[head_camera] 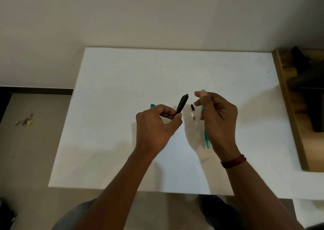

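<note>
Now pinching the black pen barrel (182,104) by its lower end with the left hand (156,124), tilted above the worktop (122,89). Hovering the right hand (219,117) alongside, fingers apart, gripping nothing. Likely light, stiff, slick plastic: best pinched mid-barrel with fingertips.

Reads as a room in a home, desk-type setup. Cues: plain white worktop (122,159) pushed against a plain off-white wall (157,15) at 12 o'clock. Dark skirting board (35,91) and beige floor (35,150) at 9. Wooden furniture (287,107) butted up at 3, with something dark on it that I can't identify. Small scraps (26,121) lie on the floor at 9. Knees in jeans (219,210) at 6, so the person is seated. Stationery at centre: black pen (182,103). Which room, can't tell.
</note>
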